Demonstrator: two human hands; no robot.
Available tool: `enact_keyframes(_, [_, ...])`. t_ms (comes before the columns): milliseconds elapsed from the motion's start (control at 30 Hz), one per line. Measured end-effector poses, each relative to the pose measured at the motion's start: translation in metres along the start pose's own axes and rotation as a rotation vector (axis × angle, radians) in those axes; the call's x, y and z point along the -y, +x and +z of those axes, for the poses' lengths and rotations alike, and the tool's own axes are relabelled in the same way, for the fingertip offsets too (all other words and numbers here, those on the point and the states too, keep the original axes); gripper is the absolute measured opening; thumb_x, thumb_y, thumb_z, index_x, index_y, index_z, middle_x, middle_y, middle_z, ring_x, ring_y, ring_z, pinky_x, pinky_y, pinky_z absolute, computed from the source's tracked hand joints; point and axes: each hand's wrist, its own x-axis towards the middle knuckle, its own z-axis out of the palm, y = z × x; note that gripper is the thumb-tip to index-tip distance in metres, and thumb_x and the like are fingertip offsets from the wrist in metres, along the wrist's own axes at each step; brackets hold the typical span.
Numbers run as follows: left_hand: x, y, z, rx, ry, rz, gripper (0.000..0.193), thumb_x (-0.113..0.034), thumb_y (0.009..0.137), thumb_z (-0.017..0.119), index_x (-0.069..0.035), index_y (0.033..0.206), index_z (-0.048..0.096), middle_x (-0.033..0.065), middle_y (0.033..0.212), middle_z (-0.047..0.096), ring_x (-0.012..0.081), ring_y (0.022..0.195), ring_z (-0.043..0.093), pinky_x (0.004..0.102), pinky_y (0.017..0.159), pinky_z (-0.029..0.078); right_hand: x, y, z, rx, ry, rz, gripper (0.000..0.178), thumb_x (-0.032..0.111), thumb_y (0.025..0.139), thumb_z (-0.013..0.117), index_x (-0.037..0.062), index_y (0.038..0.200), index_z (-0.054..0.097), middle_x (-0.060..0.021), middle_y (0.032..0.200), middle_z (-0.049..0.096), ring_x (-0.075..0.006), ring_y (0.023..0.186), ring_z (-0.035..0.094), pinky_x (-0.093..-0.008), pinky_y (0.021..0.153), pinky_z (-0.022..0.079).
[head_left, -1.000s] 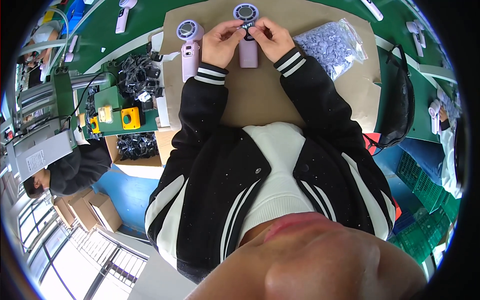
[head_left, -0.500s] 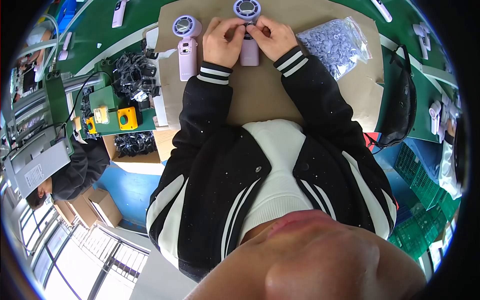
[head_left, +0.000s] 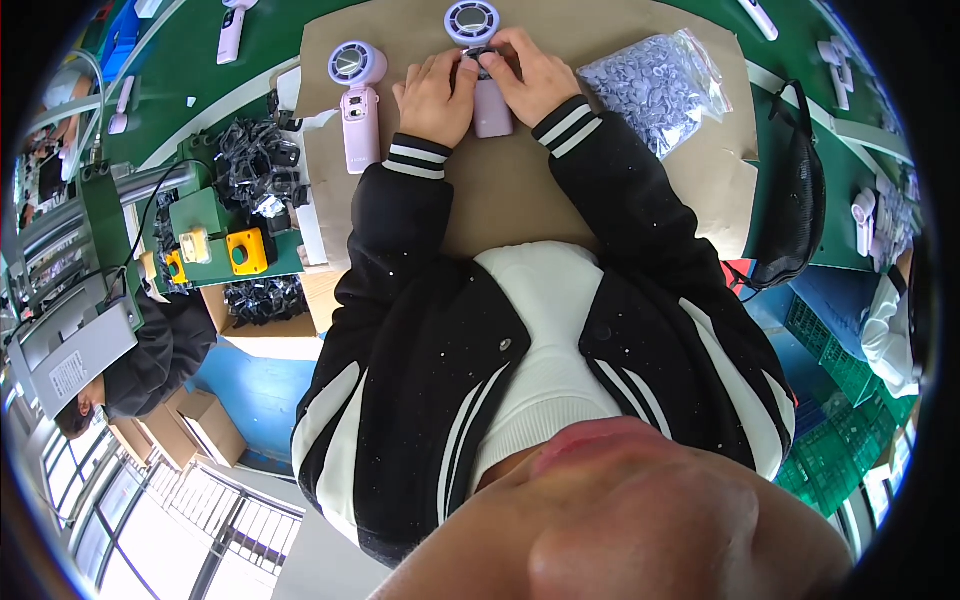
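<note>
A handheld fan (head_left: 492, 108) with a lavender round head and a pink handle lies on the brown cardboard sheet (head_left: 560, 205). My left hand (head_left: 437, 98) is on its left side, fingers bent and the thumb pressed at the fan's neck. From the other side my right hand (head_left: 530, 80) grips the same neck, its thumb close to the left one. A small dark part shows between the thumbs; its detail is too small to make out. Left of my left hand lies a second handheld fan (head_left: 361, 130) of the same kind, untouched.
To the right lies a clear plastic bag (head_left: 655, 95) of small lavender parts. A black bag (head_left: 795, 200) rests at the table's right edge. Black parts (head_left: 258, 165) are heaped at the left, near a yellow box with a green button (head_left: 246, 253). Another person (head_left: 160, 345) is at lower left.
The whole view has shifted slightly, so the table things sit a little further left. Both my hands stay at the fan's neck, with the left hand's fingers now lower and flatter.
</note>
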Motion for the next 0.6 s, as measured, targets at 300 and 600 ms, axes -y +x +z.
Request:
enact_keyframes(300, [-0.014,0.000,-0.010,0.076,-0.749,-0.058,0.037,-0.014,0.087,0.057,-0.001,0.122,0.049,0.0132,0.101,0.060,0.0222,0.082,0.057,0.0319,0.077,0.045,0.007,0.000,-0.004,-0.027,0.508,-0.065,0.025,0.015,0.087,0.056,0.0059,0.111,0.052,-0.0080,0.094,0.061,-0.0215,0.076,0.059,-0.0307,0.069,0.047])
enact_keyframes(600, [-0.007,0.002,-0.013,0.054,-0.800,-0.011,0.041,-0.003,0.085,0.057,0.001,0.125,0.046,0.0131,0.102,0.054,0.0199,0.081,0.055,0.0290,0.075,0.047,-0.007,0.001,0.000,0.003,0.546,-0.217,0.034,0.011,0.088,0.056,0.0027,0.121,0.050,-0.0095,0.096,0.061,-0.0186,0.078,0.057,-0.0273,0.071,0.047])
